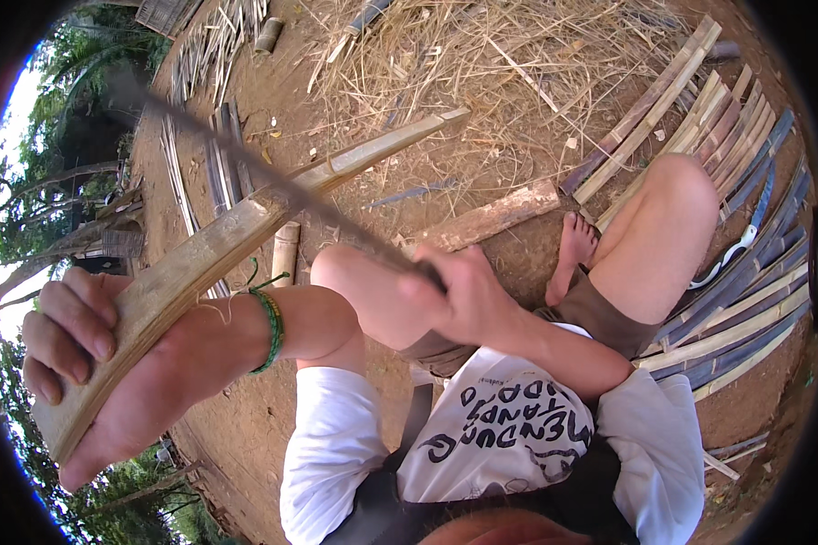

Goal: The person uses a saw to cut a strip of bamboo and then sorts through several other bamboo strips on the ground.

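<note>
My left hand (168, 372) is wrapped round the near end of a split bamboo strip (191, 263), its fingers curled over one edge. The strip slants up and away to the right, past a node, and narrows toward its far tip. In my right hand (471, 295), closed above my knee, is the handle of a long dark knife (336, 218). Its motion-blurred blade points up and left and crosses over the bamboo's middle. Whether the blade touches the strip I cannot tell.
Rows of split bamboo strips (745, 350) lie along the right. A heap of straw-like shavings (445, 54) covers the far ground. A bamboo log (495, 216) lies near my bare foot (574, 243); a short bamboo piece (284, 254) is beside my knee. More strips (223, 159) lie at far left.
</note>
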`<state>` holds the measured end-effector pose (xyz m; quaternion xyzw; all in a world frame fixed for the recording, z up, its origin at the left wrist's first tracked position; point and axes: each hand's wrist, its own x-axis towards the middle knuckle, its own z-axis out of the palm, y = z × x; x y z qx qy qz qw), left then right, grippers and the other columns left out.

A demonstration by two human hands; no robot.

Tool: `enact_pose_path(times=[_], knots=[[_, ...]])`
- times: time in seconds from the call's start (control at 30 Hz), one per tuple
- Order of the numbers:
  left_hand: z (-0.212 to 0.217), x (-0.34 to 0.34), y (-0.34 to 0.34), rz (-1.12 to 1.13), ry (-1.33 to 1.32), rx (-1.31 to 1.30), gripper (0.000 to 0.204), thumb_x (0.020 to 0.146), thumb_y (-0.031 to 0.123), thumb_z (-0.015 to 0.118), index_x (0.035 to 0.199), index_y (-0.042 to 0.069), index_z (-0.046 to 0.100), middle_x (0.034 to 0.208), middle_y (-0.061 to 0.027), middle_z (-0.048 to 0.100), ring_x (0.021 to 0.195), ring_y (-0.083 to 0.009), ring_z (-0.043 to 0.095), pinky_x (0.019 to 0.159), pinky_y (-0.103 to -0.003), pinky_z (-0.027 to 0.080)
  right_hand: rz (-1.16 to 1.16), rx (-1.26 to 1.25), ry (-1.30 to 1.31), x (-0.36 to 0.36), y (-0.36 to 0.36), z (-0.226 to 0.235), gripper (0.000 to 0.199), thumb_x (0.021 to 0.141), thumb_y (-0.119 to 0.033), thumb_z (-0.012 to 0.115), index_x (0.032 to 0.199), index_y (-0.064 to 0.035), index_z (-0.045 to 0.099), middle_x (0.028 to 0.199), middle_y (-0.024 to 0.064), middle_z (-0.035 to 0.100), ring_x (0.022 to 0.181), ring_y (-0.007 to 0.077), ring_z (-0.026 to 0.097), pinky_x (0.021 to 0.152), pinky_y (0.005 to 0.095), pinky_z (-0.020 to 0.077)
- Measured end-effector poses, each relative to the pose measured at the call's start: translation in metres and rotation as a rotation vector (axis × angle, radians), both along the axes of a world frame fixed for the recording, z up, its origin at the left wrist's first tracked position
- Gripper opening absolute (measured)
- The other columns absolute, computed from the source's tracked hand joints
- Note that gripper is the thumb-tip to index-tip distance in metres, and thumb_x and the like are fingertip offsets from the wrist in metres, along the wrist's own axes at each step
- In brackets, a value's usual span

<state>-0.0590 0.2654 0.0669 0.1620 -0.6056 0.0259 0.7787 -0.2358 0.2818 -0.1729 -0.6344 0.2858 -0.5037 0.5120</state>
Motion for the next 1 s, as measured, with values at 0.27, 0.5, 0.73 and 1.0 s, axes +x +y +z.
enact_pose_path(times=[0.27, 0.5, 0.73, 1.0], knots=[[-0.001, 0.002, 0.003, -0.068, -0.074, 0.023, 0.085, 0.082, 0.089, 0.018, 0.082, 0.008, 0.046, 0.061, -0.0013, 0.038, 0.047, -0.0109, 0.031, 0.046, -0.027, 0.024, 0.024, 0.152, 0.087, -0.002, -0.008, -0.006, 0.043, 0.099, -0.038, 0.056, 0.079, 0.0005, 0.058, 0.051, 0.0129, 0.047, 0.046, 0.0241, 0.048, 0.049, 0.0392, 0.0393], [0.006, 0.015, 0.003, -0.162, -0.131, 0.038, 0.084, 0.083, 0.089, 0.018, 0.082, 0.01, 0.045, 0.06, -0.0012, 0.038, 0.047, -0.011, 0.031, 0.045, -0.026, 0.024, -0.101, 0.444, 0.269, -0.003, -0.053, -0.104, 0.041, 0.099, -0.034, 0.055, 0.076, 0.0008, 0.058, 0.053, 0.0102, 0.047, 0.049, 0.0183, 0.046, 0.05, 0.0381, 0.0385], [-0.004, 0.01, 0.005, -0.128, -0.105, 0.02, 0.083, 0.083, 0.089, 0.02, 0.08, 0.01, 0.045, 0.061, -0.0008, 0.038, 0.047, -0.0105, 0.031, 0.046, -0.026, 0.025, 0.051, 0.182, 0.211, -0.002, -0.028, -0.037, 0.052, 0.1, -0.043, 0.051, 0.074, 0.001, 0.057, 0.054, 0.0107, 0.049, 0.051, 0.0193, 0.049, 0.052, 0.0393, 0.0387], [0.0, 0.013, 0.008, -0.274, -0.054, 0.082, 0.084, 0.078, 0.093, 0.029, 0.078, 0.011, 0.046, 0.062, -0.0002, 0.04, 0.048, -0.0106, 0.033, 0.048, -0.026, 0.026, -0.128, 0.836, 0.565, -0.022, -0.083, -0.193, 0.071, 0.1, -0.061, 0.042, 0.077, 0.0027, 0.065, 0.061, 0.0131, 0.06, 0.06, 0.0248, 0.06, 0.058, 0.0434, 0.0459]])
